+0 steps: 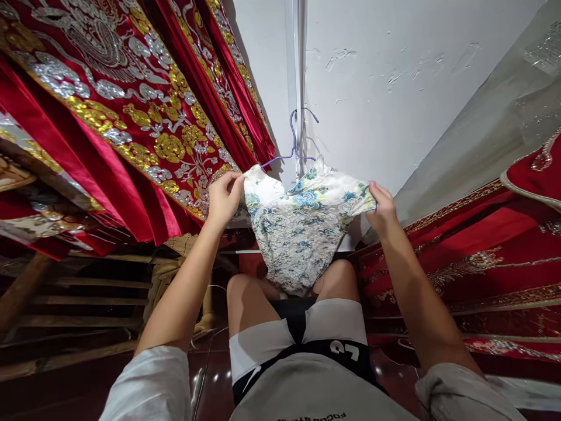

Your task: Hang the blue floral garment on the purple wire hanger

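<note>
A white dress with blue and green flowers (pixel 302 234) hangs in front of me on a thin purple hanger (pixel 293 140). My left hand (pixel 225 196) pinches the dress at its left shoulder, thumb against fingers. At the other side, my right hand (pixel 380 202) grips the edge of the right sleeve, so the top of the dress is spread between both hands. The hanger's hook rises above the neckline, beside a white vertical pole. Folds hide the lower end of the dress near my knees.
Red garments with gold and silver embroidery (pixel 170 134) hang on the left; more red beaded clothing (pixel 473 257) is on the right. A bamboo chair or rack (pixel 100 301) stands at lower left. Behind the dress is a white wall (pixel 372 76) with peeling paint.
</note>
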Available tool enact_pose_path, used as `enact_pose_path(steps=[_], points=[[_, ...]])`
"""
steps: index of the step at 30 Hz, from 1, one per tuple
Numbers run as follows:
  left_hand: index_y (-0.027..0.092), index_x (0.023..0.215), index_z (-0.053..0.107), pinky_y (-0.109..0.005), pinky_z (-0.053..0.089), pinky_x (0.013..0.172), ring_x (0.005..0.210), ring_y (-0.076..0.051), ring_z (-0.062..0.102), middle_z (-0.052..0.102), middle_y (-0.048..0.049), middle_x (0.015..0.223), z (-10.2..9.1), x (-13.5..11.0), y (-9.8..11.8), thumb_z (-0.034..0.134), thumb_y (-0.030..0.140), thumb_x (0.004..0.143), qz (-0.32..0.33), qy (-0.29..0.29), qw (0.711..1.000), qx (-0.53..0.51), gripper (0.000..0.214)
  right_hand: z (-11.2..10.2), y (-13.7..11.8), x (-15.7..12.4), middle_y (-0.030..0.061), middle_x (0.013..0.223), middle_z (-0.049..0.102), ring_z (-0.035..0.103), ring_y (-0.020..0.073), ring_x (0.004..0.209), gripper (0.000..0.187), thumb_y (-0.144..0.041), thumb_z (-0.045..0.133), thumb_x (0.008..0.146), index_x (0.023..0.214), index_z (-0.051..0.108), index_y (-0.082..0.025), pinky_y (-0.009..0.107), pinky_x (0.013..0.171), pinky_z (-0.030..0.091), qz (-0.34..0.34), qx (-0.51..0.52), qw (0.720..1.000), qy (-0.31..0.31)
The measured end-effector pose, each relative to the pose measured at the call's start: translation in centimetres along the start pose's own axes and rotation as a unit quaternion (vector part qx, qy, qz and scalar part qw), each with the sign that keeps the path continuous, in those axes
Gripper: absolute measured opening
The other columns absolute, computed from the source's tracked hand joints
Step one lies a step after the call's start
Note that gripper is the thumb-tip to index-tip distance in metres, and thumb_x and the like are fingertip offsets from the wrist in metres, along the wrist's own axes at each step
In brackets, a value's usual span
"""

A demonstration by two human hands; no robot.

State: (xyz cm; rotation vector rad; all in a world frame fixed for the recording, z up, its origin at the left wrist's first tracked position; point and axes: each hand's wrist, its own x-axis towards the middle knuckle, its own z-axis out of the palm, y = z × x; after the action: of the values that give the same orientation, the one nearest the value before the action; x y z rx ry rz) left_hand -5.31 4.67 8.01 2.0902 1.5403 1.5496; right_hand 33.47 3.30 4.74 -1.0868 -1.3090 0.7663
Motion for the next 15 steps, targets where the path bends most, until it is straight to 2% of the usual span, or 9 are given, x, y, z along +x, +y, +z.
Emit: enact_pose_path(steps=[2,5,7,8,10,11,13,14,15], points=[[0.019,0.095,0.070,-0.031,0.046,0.076,0.080,-0.018,0.062,0.072,-0.0030,0.090,0.4,0.6,0.9,0.062,0.038,0.095,0.007,0.011,1.000,0.005,0.020,0.4,-1.0,1.3,0.0154,0.115,0.071,0.068,0.0345,0.116,0.072,-0.077,0.042,0.091,0.127,0.065,-0.018,0.051,0.094,0.059,-0.002,0.030,0.999,0.022],[0.018,0.081,0.063,-0.028,0.038,0.067,0.069,-0.012,0.051,0.060,0.0032,0.073,0.9,1.6,1.7,0.074,0.040,0.088,-0.019,0.024,1.000,-0.003,0.026,1.7,-4.5,1.5,0.0154,0.117,0.071,0.067,0.0330,0.119,0.079,-0.078,0.029,0.095,0.133,0.064,-0.018,0.052,0.097,0.057,-0.004,0.046,0.998,-0.037],[0.018,0.065,0.050,-0.027,0.033,0.064,0.063,-0.009,0.040,0.043,0.0056,0.062,1.3,1.8,1.5,0.074,0.043,0.089,-0.056,0.048,0.997,-0.034,0.043,2.5,-7.2,-0.2,0.0138,0.112,0.072,0.068,0.0313,0.117,0.083,-0.081,0.023,0.095,0.132,0.066,-0.020,0.050,0.095,0.058,0.008,0.044,0.991,-0.130],[0.018,0.061,0.042,-0.027,0.031,0.063,0.061,-0.008,0.036,0.037,0.0057,0.060,1.6,1.6,1.2,0.068,0.048,0.094,-0.077,0.063,0.994,-0.055,0.051,2.9,-8.3,-1.4,0.0133,0.107,0.074,0.069,0.0309,0.113,0.085,-0.083,0.023,0.094,0.127,0.070,-0.021,0.049,0.092,0.059,0.015,0.047,0.978,-0.205],[0.021,0.059,0.035,-0.029,0.031,0.060,0.058,-0.008,0.034,0.034,0.0045,0.058,2.4,1.0,0.8,0.041,0.059,0.105,-0.111,0.090,0.985,-0.093,0.060,3.4,-9.6,-3.9,0.0127,0.100,0.076,0.072,0.0305,0.106,0.081,-0.083,0.032,0.092,0.117,0.075,-0.020,0.047,0.090,0.060,0.008,0.043,0.922,-0.385],[0.022,0.060,0.035,-0.030,0.033,0.059,0.057,-0.009,0.037,0.037,0.0034,0.058,3.0,0.4,0.7,0.024,0.062,0.107,-0.122,0.099,0.982,-0.107,0.063,3.8,-9.8,-5.0,0.0122,0.102,0.077,0.072,0.0300,0.106,0.071,-0.078,0.041,0.094,0.116,0.076,-0.021,0.047,0.093,0.059,-0.008,0.026,0.900,-0.434],[0.022,0.061,0.039,-0.032,0.038,0.058,0.055,-0.011,0.042,0.042,0.0008,0.059,4.5,-0.8,1.4,0.006,0.066,0.105,-0.146,0.087,0.969,-0.180,0.070,4.7,-8.8,-6.6,0.0117,0.121,0.075,0.069,0.0304,0.117,0.051,-0.060,0.059,0.095,0.128,0.071,-0.024,0.048,0.105,0.053,-0.070,-0.041,0.900,-0.428],[0.022,0.061,0.041,-0.032,0.040,0.057,0.054,-0.012,0.044,0.043,-0.0001,0.059,5.4,-1.4,2.2,0.005,0.069,0.103,-0.155,0.065,0.959,-0.227,0.072,5.2,-7.9,-7.2,0.0119,0.135,0.069,0.063,0.0317,0.127,0.053,-0.050,0.065,0.092,0.139,0.063,-0.025,0.050,0.112,0.047,-0.110,-0.085,0.913,-0.385],[0.022,0.061,0.043,-0.033,0.042,0.056,0.053,-0.013,0.045,0.043,-0.0005,0.058,6.3,-2.0,3.2,0.008,0.073,0.102,-0.166,0.034,0.945,-0.281,0.074,5.9,-6.7,-7.5,0.0126,0.148,0.059,0.054,0.0337,0.138,0.065,-0.044,0.071,0.089,0.149,0.053,-0.026,0.053,0.118,0.041,-0.149,-0.132,0.921,-0.336]])
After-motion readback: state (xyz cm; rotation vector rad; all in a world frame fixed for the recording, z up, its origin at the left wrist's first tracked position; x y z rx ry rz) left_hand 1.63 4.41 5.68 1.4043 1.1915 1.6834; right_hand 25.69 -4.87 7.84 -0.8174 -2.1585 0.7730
